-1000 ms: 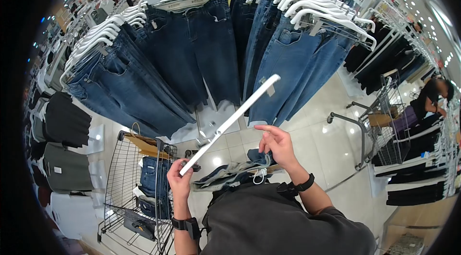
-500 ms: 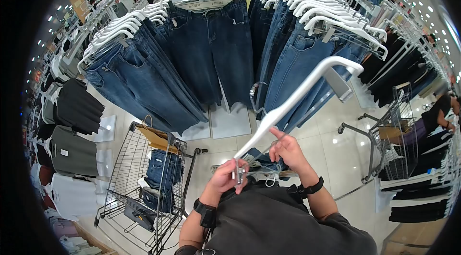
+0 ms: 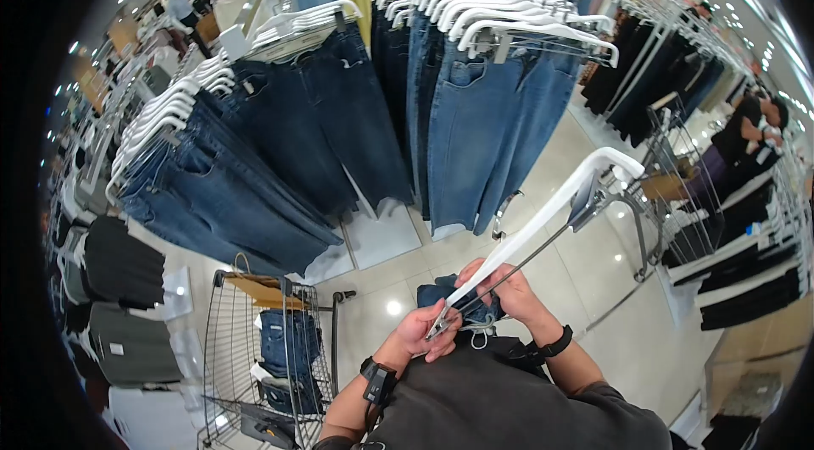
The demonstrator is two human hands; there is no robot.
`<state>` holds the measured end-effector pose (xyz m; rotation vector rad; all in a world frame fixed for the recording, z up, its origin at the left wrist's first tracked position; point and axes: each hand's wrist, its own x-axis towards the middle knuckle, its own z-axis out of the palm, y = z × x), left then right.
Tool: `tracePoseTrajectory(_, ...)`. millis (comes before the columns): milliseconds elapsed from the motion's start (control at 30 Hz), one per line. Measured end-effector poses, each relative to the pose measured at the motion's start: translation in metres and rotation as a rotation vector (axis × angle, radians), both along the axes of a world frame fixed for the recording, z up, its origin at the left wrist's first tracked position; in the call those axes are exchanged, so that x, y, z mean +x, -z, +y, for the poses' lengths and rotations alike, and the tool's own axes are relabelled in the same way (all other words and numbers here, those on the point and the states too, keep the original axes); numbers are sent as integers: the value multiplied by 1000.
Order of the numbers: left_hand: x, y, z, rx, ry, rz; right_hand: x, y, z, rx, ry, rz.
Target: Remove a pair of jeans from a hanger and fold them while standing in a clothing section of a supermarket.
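A white clip hanger (image 3: pixel 543 211) slants up to the right in front of me, its metal bar running along its lower side. My left hand (image 3: pixel 421 330) is closed around its lower end, beside a metal clip (image 3: pixel 439 326). Closer to the middle, my right hand (image 3: pixel 511 292) has its fingers bent round the hanger and its bar. The metal hook (image 3: pixel 506 211) sticks out on the far side. Folded blue denim (image 3: pixel 434 296) shows below the hanger, partly hidden by my hands.
Racks of blue jeans (image 3: pixel 500 119) on white hangers stand ahead. A wire shopping cart (image 3: pixel 254 340) with jeans and a brown paper bag is at my left. Another cart (image 3: pixel 678 187) stands at right, near a person (image 3: pixel 750 132). Dark tops (image 3: pixel 123 263) hang at far left.
My view has turned to the right, so the racks shift left. The hanger sits lower and its metal bar now shows. My right hand's fingers have closed on the hanger.
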<state>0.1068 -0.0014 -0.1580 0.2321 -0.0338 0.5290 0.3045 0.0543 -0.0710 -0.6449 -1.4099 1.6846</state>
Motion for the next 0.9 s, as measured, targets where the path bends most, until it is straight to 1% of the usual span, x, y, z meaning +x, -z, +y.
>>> tracePoseTrajectory(67, -5, -6, 5, -72, 36, 70, -6, -13, -9, -9, 38, -80)
tracePoseTrajectory(100, -6, -5, 10, 18, 66, 50, -7, -9, -11, -44, 60, -63)
tracePoseTrajectory(200, -10, -7, 8, -62, 72, 231, -12, -6, -19, 47, 151, -148)
tracePoseTrajectory(233, -13, -1, 10, 41, 132, 184, -18, -14, -24, -2, 206, -164)
tracePoseTrajectory(333, -24, -4, 12, 108, 87, 469, -19, -9, -31, 35, 262, -179)
tracePoseTrajectory(367, -34, 1, 18, 189, 82, 452, -18, -4, -33, 31, 313, -203)
tracePoseTrajectory(467, -51, -8, 29, 490, -175, 924, -13, -7, -37, 64, 350, -323)
tracePoseTrajectory(533, -67, -18, 41, 612, -443, 1020, -16, -21, -42, 77, 358, -396)
tracePoseTrajectory(567, -74, -32, 49, 688, -583, 995, -17, -24, -44, 73, 352, -421)
tracePoseTrajectory(667, -91, -107, 68, 953, -1018, 908, -20, -15, -48, 107, 354, -495)
tracePoseTrajectory(733, -99, -152, 73, 1052, -1134, 882, -25, -11, -47, 122, 353, -521)
tracePoseTrajectory(800, -94, -188, 71, 1131, -1201, 881, -29, -11, -44, 169, 327, -518)
tracePoseTrajectory(900, -84, -215, 76, 1228, -1226, 1120, -27, -11, -34, 226, 271, -511)
